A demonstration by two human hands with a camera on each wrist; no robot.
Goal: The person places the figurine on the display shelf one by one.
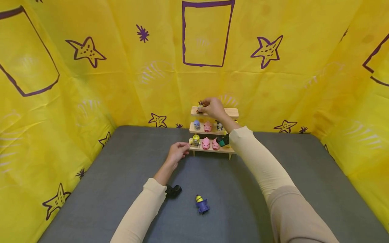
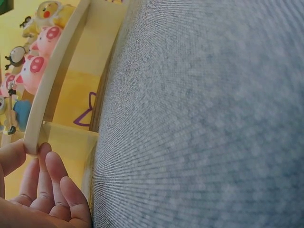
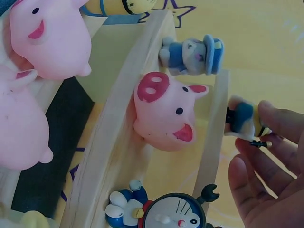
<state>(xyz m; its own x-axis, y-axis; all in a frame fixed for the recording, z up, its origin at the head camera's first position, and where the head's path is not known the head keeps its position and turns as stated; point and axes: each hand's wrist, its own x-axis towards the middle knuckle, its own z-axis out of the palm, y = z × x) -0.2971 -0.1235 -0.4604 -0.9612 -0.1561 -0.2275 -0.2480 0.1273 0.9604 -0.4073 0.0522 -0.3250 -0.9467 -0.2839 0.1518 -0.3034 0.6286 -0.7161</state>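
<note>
A small toy figure (image 1: pixel 200 106) with a yellow part stands at the left end of the top shelf of a three-step wooden display stand (image 1: pixel 231 112). My right hand (image 1: pixel 214 107) pinches it between thumb and fingers; in the right wrist view the figure (image 3: pixel 243 118) shows white and blue parts and touches the shelf. Lower down, my left hand (image 1: pixel 177 152) pinches the left end of the bottom shelf (image 2: pixel 39 109) between thumb and fingers. On the middle shelf are a blue-hatted figure (image 3: pixel 190 56), a pink pig (image 3: pixel 164 113) and a blue-and-white figure (image 3: pixel 168 213).
A yellow and blue toy figure (image 1: pixel 202 204) lies on the grey cloth surface (image 1: pixel 121 209) in front of the stand. Two pink pigs (image 1: pixel 206 143) and a yellow figure (image 1: pixel 196 139) occupy the bottom shelf. Yellow patterned fabric (image 1: pixel 121 84) rises behind and at both sides.
</note>
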